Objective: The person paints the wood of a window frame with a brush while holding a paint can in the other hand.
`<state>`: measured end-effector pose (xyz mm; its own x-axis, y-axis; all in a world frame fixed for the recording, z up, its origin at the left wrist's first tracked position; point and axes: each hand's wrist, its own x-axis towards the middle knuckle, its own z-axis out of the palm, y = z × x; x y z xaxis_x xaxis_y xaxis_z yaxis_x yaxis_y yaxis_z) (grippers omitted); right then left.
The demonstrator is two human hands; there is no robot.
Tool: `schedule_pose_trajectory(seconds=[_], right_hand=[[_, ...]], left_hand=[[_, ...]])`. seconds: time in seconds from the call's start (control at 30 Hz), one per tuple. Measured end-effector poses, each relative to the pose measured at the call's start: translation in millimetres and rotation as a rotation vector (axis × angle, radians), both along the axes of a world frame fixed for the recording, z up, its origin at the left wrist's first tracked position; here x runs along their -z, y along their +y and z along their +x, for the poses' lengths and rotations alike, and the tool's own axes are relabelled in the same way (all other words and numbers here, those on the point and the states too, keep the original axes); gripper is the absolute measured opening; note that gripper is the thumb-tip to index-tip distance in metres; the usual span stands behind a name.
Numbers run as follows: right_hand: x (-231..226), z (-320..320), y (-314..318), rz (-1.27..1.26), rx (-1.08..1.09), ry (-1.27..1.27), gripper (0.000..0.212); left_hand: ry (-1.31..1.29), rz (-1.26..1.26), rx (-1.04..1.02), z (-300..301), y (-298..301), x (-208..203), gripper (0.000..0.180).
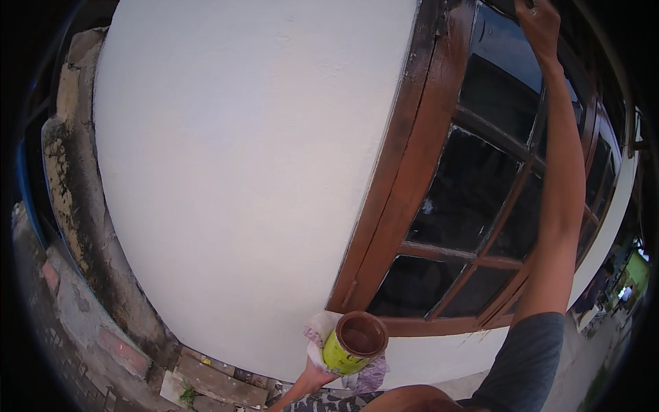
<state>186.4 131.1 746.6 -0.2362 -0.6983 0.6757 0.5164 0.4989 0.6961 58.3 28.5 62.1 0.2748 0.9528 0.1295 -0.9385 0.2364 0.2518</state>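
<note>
Low in front of me, my left hand (317,375) holds a yellow-green paint can (338,356) from below. Its open mouth shows brown paint inside, and brown coats the rim. A pale patterned rag (374,375) is bunched between the hand and the can. My right hand (539,22) is raised high to the upper part of the wooden window frame (405,199), its fingers curled. The picture's top edge cuts that hand off, so what it grips cannot be made out. The frame is reddish brown, with darker patches near the top.
A white wall (240,172) fills the left and middle, bordering the frame. Dark glass panes (467,189) sit between brown bars. A weathered low wall (75,185) and loose boards (223,388) lie at the left and bottom. People (600,285) show far off at the right.
</note>
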Motion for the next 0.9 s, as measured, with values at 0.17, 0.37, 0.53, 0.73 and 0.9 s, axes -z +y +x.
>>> schedule_pose_trajectory(seconds=[0.17, 0.37, 0.53, 0.73, 0.9], right_hand=[[13, 12, 8, 0.07, 0.337, -0.153, 0.014], [20, 4, -8, -0.109, 0.168, -0.173, 0.018], [-14, 5, -11, -0.116, 0.091, -0.042, 0.015], [36, 13, -49, -0.353, 0.214, -0.146, 0.012], [12, 9, -35, -0.13, 0.119, -0.056, 0.011]], left_hand=[[-0.032, -0.008, 0.005, 0, -2, 1, 0.057], [-0.069, -0.042, -0.007, -5, -4, 4, 0.057], [-0.094, -0.023, 0.032, 0, -3, 4, 0.058], [-0.065, -0.044, 0.002, -5, -4, 3, 0.059], [-0.103, -0.082, 0.037, -3, -3, 0, 0.06]])
